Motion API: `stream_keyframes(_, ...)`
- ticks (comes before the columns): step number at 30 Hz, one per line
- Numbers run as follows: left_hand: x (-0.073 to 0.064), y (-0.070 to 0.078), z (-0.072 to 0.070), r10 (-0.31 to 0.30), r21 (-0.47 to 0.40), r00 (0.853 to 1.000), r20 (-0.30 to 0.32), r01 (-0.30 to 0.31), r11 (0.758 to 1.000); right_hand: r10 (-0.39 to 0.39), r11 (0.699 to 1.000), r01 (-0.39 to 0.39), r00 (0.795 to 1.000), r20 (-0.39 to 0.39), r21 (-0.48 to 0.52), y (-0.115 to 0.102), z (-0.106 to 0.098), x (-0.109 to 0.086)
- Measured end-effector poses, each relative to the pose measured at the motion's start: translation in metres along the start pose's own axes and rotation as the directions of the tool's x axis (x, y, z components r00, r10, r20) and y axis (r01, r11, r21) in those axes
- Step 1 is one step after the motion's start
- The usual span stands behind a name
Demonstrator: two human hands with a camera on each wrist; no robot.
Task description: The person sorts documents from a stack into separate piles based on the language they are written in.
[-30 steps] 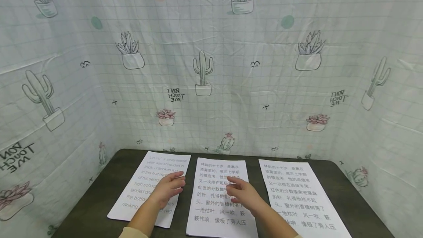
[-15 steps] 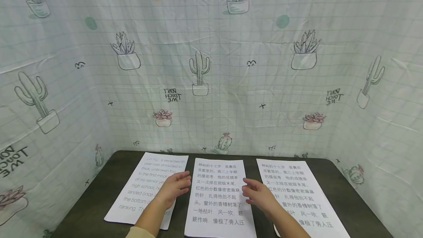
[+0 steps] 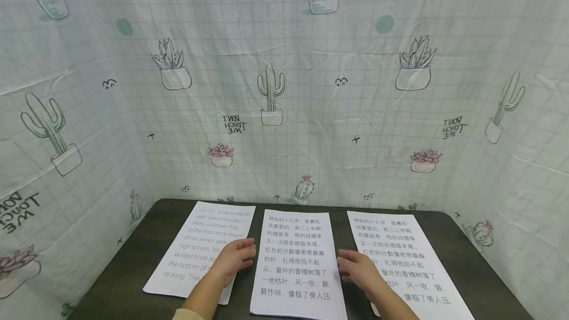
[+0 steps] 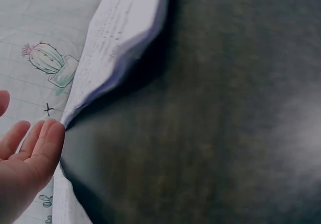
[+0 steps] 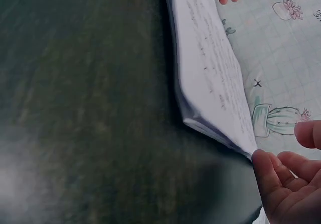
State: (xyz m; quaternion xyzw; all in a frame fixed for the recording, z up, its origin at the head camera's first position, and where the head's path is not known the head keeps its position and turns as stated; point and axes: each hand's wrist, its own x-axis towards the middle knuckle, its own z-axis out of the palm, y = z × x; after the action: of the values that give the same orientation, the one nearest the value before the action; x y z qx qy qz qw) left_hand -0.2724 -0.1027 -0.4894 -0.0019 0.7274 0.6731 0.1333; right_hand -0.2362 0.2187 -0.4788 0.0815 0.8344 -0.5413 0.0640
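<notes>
Three printed paper stacks lie in a row. The middle stack (image 3: 293, 260), in Chinese characters, sits between my two hands. My left hand (image 3: 232, 261) is over the right edge of the left stack (image 3: 191, 251), which carries English text; its fingers are loosely bent and point toward the middle stack. Past the other side of the middle stack, my right hand (image 3: 362, 271) overlaps the left edge of the right stack (image 3: 400, 246) in the head view, thumb and fingers apart. Neither hand holds anything. In the right wrist view, fingertips (image 5: 261, 156) overlap a paper corner.
The stacks lie on a dark table (image 3: 129, 241). A pale curtain (image 3: 302, 102) printed with cacti encloses the table at the back and both sides. Narrow dark strips of table separate the stacks.
My right hand has moved right, from over the middle stack to beyond its right edge. My left hand has shifted slightly right and nearer to me. The papers stay in place.
</notes>
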Motion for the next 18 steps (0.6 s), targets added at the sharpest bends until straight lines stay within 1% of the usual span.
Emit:
stream_keyframes(3, -0.001, -0.004, 0.000, -0.016, 0.002, 1.000, 0.003, 0.016, 1.000, 0.030, 0.999, -0.030, 1.000, 0.007, -0.026, 0.004, -0.001, 0.000)
stream_keyframes(8, -0.002, -0.008, 0.002, -0.023, 0.012, 1.000, 0.016, 0.023, 1.000, 0.071, 0.997, -0.070, 0.997, 0.019, -0.035, 0.009, 0.000, 0.002)
stream_keyframes(12, -0.003, -0.011, 0.002, -0.045, 0.017, 0.999, 0.020, 0.044, 0.999, 0.086, 0.995, -0.085, 0.996, 0.014, -0.044, 0.012, 0.003, 0.001)
stream_keyframes(15, -0.004, -0.011, 0.004, -0.070, 0.026, 0.998, 0.011, 0.069, 0.997, 0.100, 0.994, -0.099, 0.995, 0.009, -0.056, 0.014, 0.004, 0.000)
stream_keyframes(18, -0.005, -0.013, 0.006, -0.080, 0.049, 0.997, -0.004, 0.080, 0.996, 0.120, 0.991, -0.119, 0.993, 0.013, -0.061, 0.015, 0.006, 0.000)
